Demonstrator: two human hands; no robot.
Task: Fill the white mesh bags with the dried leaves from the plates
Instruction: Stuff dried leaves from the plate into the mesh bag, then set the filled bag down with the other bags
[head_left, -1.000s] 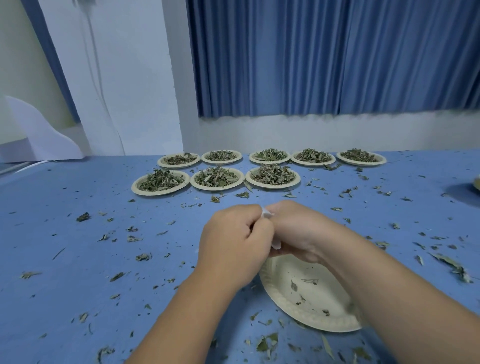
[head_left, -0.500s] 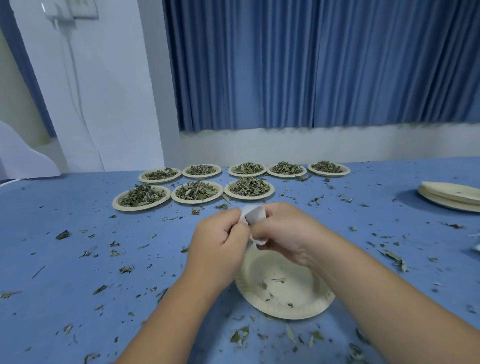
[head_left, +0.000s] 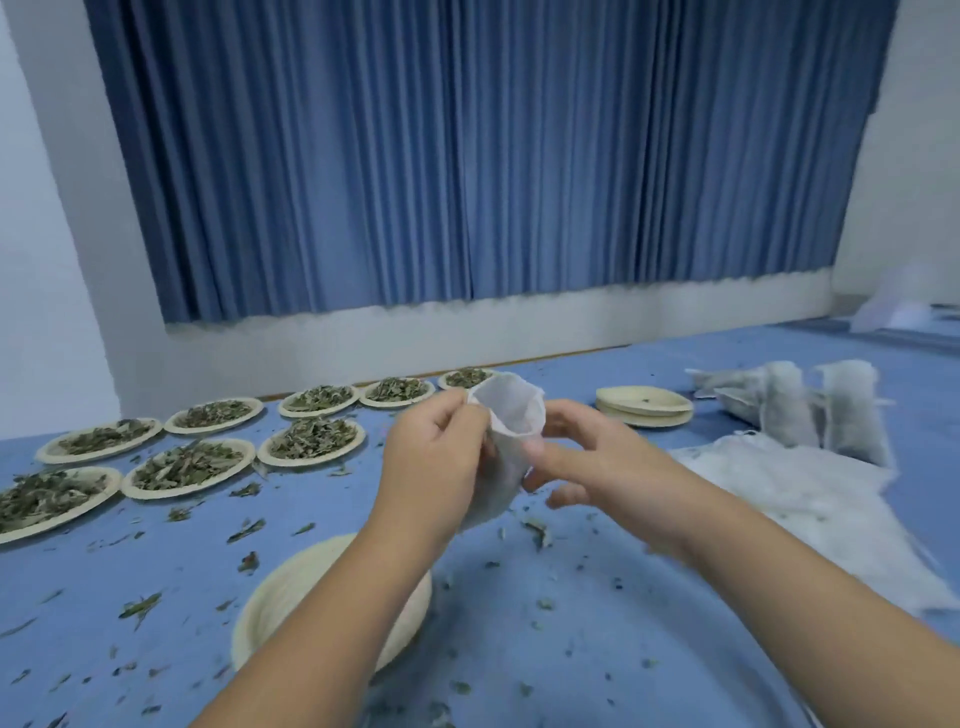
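Note:
I hold a white mesh bag (head_left: 506, 441) upright above the blue table, its mouth spread wide. My left hand (head_left: 434, 467) pinches the bag's left rim. My right hand (head_left: 582, 457) grips its right side with thumb and fingers. Below my left forearm lies an emptied paper plate (head_left: 275, 603). Several plates heaped with dried leaves (head_left: 311, 439) stand in two rows at the left.
A stack of empty plates (head_left: 644, 408) sits at the right rear. Filled mesh bags (head_left: 852, 410) stand beyond it, and a pile of flat white bags (head_left: 779, 483) lies at my right. Loose leaf bits litter the blue table (head_left: 623, 623).
The view has swung right and the filled bags came into sight. The bag, bunched between my hands before, now stands with its mouth spread.

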